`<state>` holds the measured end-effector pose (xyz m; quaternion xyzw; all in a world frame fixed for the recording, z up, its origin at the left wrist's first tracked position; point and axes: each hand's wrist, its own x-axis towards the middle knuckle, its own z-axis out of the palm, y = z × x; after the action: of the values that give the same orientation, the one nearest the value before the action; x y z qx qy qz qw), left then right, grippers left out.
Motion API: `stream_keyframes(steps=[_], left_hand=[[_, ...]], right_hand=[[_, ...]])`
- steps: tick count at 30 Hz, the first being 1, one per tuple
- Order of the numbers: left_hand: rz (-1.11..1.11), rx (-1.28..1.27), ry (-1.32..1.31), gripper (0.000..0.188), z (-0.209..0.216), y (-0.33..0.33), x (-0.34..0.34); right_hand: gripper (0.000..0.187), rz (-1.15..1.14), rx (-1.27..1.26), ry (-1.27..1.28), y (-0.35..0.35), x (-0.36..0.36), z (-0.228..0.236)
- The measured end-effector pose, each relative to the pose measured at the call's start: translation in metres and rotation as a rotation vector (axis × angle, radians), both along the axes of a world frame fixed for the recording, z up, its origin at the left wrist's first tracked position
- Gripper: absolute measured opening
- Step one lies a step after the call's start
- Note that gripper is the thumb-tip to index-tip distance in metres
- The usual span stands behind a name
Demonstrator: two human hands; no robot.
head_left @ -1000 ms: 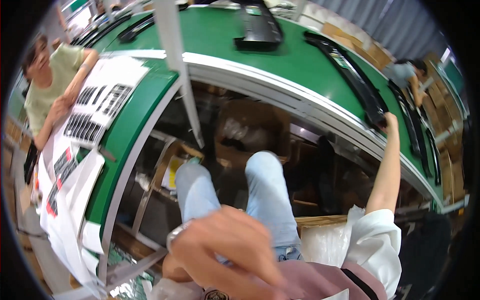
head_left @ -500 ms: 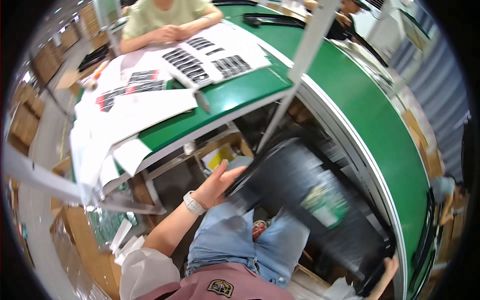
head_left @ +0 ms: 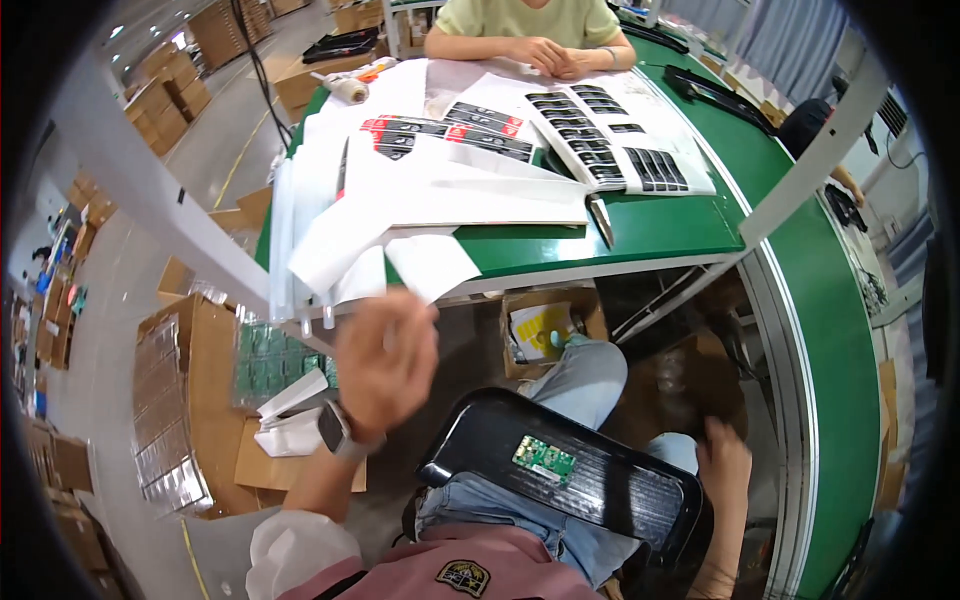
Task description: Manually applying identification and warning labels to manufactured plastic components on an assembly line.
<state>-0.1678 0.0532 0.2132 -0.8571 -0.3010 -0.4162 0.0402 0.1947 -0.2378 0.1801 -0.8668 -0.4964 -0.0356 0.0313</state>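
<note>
A shallow black plastic housing (head_left: pixel 640 492) lies across my lap, tilted down toward the right. On its ribbed inner face sits a small green circuit board (head_left: pixel 543 459). My left hand (head_left: pixel 388 355) is raised away from the housing, in front of the table's near edge and the white sheets; motion smears its fingers, and nothing shows clearly in them. Just off the housing's right end is my right hand (head_left: pixel 724 462), its fingers blurred and partly turned from view. Whether it touches the housing cannot be made out.
A green table (head_left: pixel 660 238) holds white sheets (head_left: pixel 470 195), black label strips (head_left: pixel 572 130) and scissors (head_left: pixel 601 220). Across it another person rests clasped hands (head_left: pixel 556 58). Under it stands a carton (head_left: pixel 555 300). At left, a cardboard box (head_left: pixel 215 400) adjoins bagged circuit boards (head_left: pixel 275 360). A white post (head_left: pixel 170 190) rises nearby.
The black housing has come down from a raised, tilted hold onto my lap. My left hand has let go of it and moved up and left. The view has swung right to left.
</note>
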Motion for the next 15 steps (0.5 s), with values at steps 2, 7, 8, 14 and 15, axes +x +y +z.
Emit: stream_keyframes(steps=[2,7,8,14,15], left_hand=[[0.320,0.222,0.118,0.036,0.024,0.036,-0.005],[0.784,-0.119,0.469,0.044,0.041,0.114,-0.032],[0.815,-0.239,0.456,0.044,0.045,0.120,-0.027],[0.918,-0.244,0.404,0.043,0.051,0.103,-0.025],[0.923,-0.257,0.379,0.046,0.053,0.102,-0.025]], right_hand=[[0.032,0.373,0.368,0.216,0.096,-0.029,0.034],[0.036,0.900,0.703,0.084,0.275,-0.102,0.059],[0.033,0.894,0.761,-0.044,0.298,-0.106,0.058],[0.016,0.915,0.565,-0.060,0.356,-0.100,0.021],[0.012,0.889,0.513,-0.089,0.355,-0.100,0.024]])
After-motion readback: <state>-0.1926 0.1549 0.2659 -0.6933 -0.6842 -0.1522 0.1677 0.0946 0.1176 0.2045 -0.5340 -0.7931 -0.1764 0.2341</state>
